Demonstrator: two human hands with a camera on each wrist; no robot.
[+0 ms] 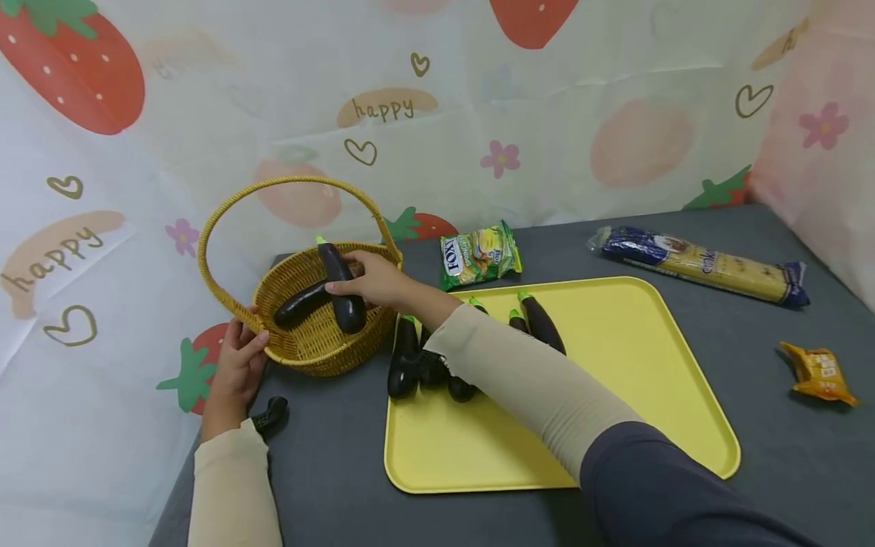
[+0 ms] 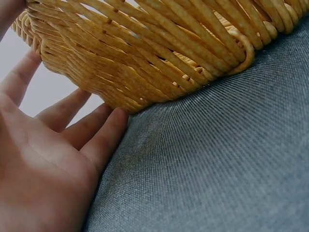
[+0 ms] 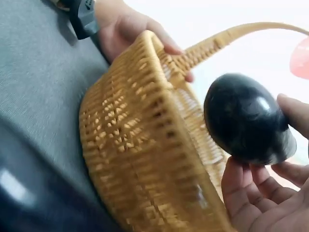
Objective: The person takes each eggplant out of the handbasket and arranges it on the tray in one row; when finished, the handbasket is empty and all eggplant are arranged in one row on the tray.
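In the head view my right hand (image 1: 376, 281) pinches a dark purple eggplant (image 1: 349, 310) with a green tip over the wicker basket (image 1: 342, 358). Another eggplant (image 1: 294, 308) lies inside on the basket's left. At the basket's left side, my left hand (image 1: 239, 357) holds the rim near the foot of the handle, thumb on top. Its fingers (image 2: 65, 111) press the woven wall from outside in the left wrist view. Seen from the right wrist, the held eggplant's rounded end (image 3: 246, 118) points to the camera, between thumb and fingers. More eggplants (image 1: 403, 361) lie on the yellow tray (image 1: 629, 365), partly hidden by my right forearm.
Behind the tray is a green FOXY snack bag (image 1: 481, 256). A long pack of pasta (image 1: 704, 262) lies at the back right, with a small orange packet (image 1: 819, 374) in front of it. The basket's tall handle (image 1: 287, 181) arches over its opening. A printed curtain (image 1: 478, 99) hangs behind.
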